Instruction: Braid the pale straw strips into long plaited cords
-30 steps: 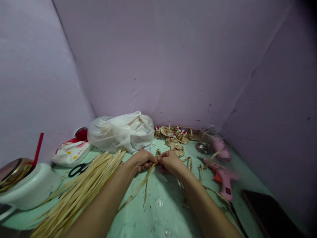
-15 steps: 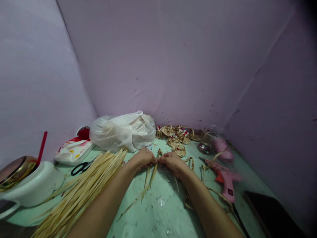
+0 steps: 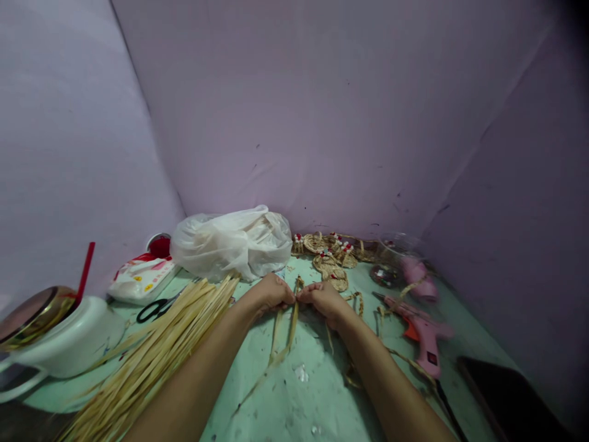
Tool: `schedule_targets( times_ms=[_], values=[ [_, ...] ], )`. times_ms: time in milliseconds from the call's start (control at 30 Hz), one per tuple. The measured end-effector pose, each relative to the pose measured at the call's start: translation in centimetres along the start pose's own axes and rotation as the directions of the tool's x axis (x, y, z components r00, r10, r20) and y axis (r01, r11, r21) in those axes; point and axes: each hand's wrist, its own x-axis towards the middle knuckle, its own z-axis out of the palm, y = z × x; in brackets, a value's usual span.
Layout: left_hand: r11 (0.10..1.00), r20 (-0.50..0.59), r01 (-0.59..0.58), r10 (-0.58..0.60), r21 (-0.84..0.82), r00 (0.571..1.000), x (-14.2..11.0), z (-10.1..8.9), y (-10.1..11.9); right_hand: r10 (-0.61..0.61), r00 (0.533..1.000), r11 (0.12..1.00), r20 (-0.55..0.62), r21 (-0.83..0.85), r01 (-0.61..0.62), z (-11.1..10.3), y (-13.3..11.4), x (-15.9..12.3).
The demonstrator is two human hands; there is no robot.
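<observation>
My left hand (image 3: 272, 293) and my right hand (image 3: 324, 299) meet over the middle of the green table (image 3: 294, 399), both closed in a pinch on thin straw strips (image 3: 285, 334). The strips hang from my fingers toward me and trail on the table; a short braided end (image 3: 299, 283) pokes up beyond the fingertips. A large bundle of long straw strips (image 3: 156, 350) lies to the left of my left forearm.
A white plastic bag (image 3: 232, 242) sits at the back. Woven straw pieces (image 3: 329, 261) with red and white beads lie behind my hands. A pink glue gun (image 3: 426, 337), black scissors (image 3: 154, 309), a white pot (image 3: 59, 337) and a dark slab (image 3: 506, 399) surround them.
The hanging strips have swung from slanting left to hanging nearly straight toward me. My hands have drawn closer together and shifted slightly right in the view.
</observation>
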Motion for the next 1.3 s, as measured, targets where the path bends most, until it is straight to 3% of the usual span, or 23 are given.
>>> schedule_targets(
  times_ms=[100,200,333,433,567,733,900,1033,1100,1167,1233,1300],
  values=[
    [0.989,0.013,-0.014,0.013,0.145,1.0,-0.2,-1.5,0.1,0.0,1.0,1.0,0.001,0.0,0.0,0.0,0.1,0.0],
    [0.95,-0.094,0.008,0.022,0.312,0.995,-1.2,-4.2,0.6,-0.006,1.0,1.0,0.005,0.0,0.006,0.0,0.1,0.0],
    [0.793,-0.295,0.071,0.141,0.605,0.945,-3.5,-8.4,0.8,0.015,1.0,1.0,-0.007,-0.018,-0.015,0.0,-0.1,-0.2],
    [0.674,-0.301,0.154,0.106,0.723,0.948,-4.7,-10.5,0.2,0.007,1.0,0.999,0.004,-0.046,-0.007,0.1,-0.3,-0.5],
    [0.643,-0.313,0.207,0.053,0.738,0.948,-4.6,-11.1,-1.3,0.014,1.0,0.999,0.005,-0.047,-0.014,0.1,-0.4,-0.6],
    [0.598,-0.274,0.221,-0.003,0.771,0.962,-3.5,-10.3,-1.9,0.025,1.0,0.998,0.005,-0.06,-0.024,0.0,-0.2,-0.3],
    [0.654,-0.435,0.288,0.069,0.699,0.898,-2.4,-9.5,-1.9,0.017,1.0,0.999,0.011,-0.045,-0.017,0.0,-0.2,-0.2],
    [0.72,-0.432,0.215,0.13,0.66,0.892,-1.5,-9.4,-2.5,0.01,1.0,0.999,0.02,-0.035,-0.01,0.0,-0.1,-0.1],
    [0.776,-0.377,0.132,0.144,0.616,0.915,-1.5,-9.6,-2.6,0.014,1.0,0.999,0.02,-0.032,-0.013,0.0,0.0,-0.1],
    [0.852,-0.253,0.033,0.118,0.522,0.96,-1.7,-9.8,-2.5,0.019,1.0,0.999,0.019,-0.033,-0.018,0.0,0.0,-0.1],
    [0.932,-0.092,-0.039,0.077,0.36,0.993,-2.2,-10.1,-2.3,0.021,1.0,0.999,0.019,-0.029,-0.021,0.0,0.0,-0.1],
    [0.979,0.028,-0.076,0.072,0.187,0.997,-2.6,-10.3,-2.2,0.016,1.0,0.999,0.02,-0.029,-0.015,0.0,0.0,-0.1]
  ],
)
